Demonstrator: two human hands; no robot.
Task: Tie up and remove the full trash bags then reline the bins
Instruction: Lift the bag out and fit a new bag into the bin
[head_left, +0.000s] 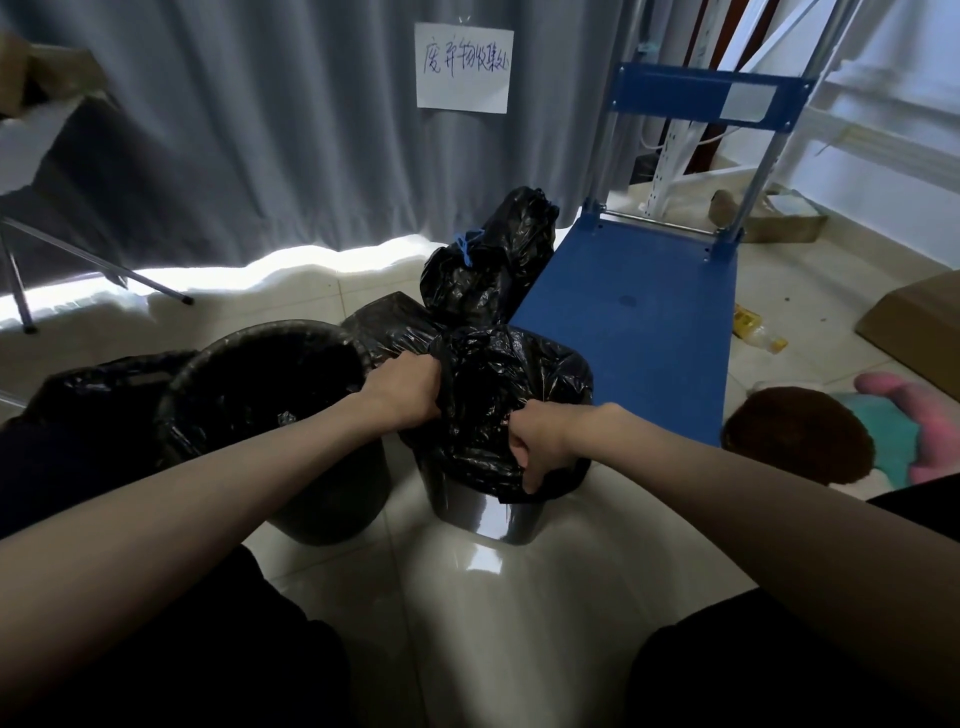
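Trash bags are what this job turns on, and the black bag (498, 400) now being worked sits in the shiny metal bin (488, 512), its mouth gathered up between the person's two hands. The left hand (402, 392) is clenched on a bunch of plastic at the bag's far-left edge, and the right hand (535, 449) is curled round a fold at the near rim, just above the bin's lip. Whether this is a full bag being drawn shut or a fresh liner being fitted, I cannot tell from here. Beyond the left hand a tied bag (488, 260) with a blue knot already stands on the floor, so I judge at least one removal done. Immediately left of the left hand, the dark bin (270, 410) wears a liner over its rim and looks relined. Further left lies another heap of black plastic (98, 384). Room is tight: the two bins stand nearly touching, the tied bag crowds the far side, and the blue cart (639, 306) runs close along the right of the right hand. The clearest way out looks to be straight up, or back toward the person's knees, where bare tile shows.
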